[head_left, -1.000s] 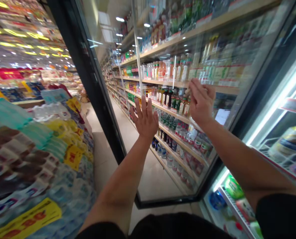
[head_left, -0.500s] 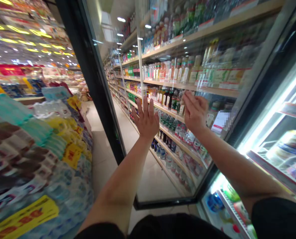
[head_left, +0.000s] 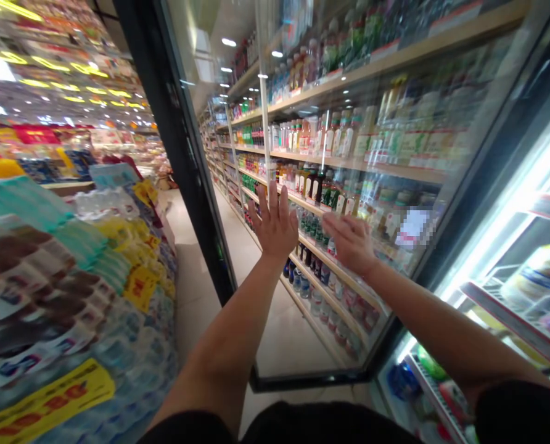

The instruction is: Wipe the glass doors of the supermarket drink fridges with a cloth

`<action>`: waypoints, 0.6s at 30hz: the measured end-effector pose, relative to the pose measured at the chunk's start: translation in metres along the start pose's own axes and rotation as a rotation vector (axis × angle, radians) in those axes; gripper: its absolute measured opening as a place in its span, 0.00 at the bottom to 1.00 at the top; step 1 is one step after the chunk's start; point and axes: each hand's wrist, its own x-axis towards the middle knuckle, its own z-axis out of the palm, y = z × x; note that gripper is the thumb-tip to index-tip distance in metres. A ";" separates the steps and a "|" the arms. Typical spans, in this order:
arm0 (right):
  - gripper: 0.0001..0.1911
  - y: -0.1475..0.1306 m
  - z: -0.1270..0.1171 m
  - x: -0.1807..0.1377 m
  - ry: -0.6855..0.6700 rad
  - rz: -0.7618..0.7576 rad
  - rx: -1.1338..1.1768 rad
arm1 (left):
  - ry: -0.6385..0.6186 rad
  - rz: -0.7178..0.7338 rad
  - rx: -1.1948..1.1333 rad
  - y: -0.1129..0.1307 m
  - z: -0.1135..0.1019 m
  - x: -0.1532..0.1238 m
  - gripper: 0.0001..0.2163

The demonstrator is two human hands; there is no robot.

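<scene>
In front of me a glass door [head_left: 298, 354] in a black frame stands swung open from a lit cooler. My left hand [head_left: 277, 229] lies flat against the pane with its fingers spread, holding nothing. To the right of it, my right hand [head_left: 351, 243] is at the same pane, slightly blurred. Its fingers stretch out to the left, close together, and no object shows in them. Whether the whole right palm touches the glass I cannot tell.
Through the glass I see wooden shelves [head_left: 390, 166] of bottled drinks. On my right is the cooler's lit shelf edge [head_left: 510, 314] with packs. At left, wrapped bottle packs [head_left: 90, 320] are stacked under a yellow price sign [head_left: 48, 404]. A tiled aisle [head_left: 192, 277] runs between.
My right hand has moved down and to the left across the glass, and its fingers now point more to the left. My left hand stays flat in nearly the same place.
</scene>
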 end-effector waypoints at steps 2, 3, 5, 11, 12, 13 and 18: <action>0.28 -0.004 0.000 -0.009 -0.123 -0.223 0.096 | -0.001 -0.002 0.001 0.001 -0.001 0.000 0.25; 0.28 -0.002 -0.001 -0.009 -0.156 -0.293 0.118 | -0.006 -0.003 -0.003 0.001 -0.001 0.000 0.25; 0.28 0.009 -0.005 0.002 -0.115 -0.259 0.072 | -0.018 -0.006 -0.016 0.001 -0.001 0.000 0.25; 0.28 0.019 -0.001 0.043 0.238 0.195 -0.040 | -0.008 0.008 0.018 -0.001 0.000 0.000 0.25; 0.29 0.013 0.002 0.042 0.215 0.147 -0.028 | -0.001 0.016 0.035 -0.001 0.000 0.000 0.25; 0.30 0.008 0.005 0.041 0.171 0.065 -0.016 | 0.007 0.023 0.050 -0.001 0.000 0.000 0.25; 0.29 0.018 -0.001 0.070 0.055 0.003 0.012 | 0.029 0.038 0.096 0.001 0.000 -0.001 0.25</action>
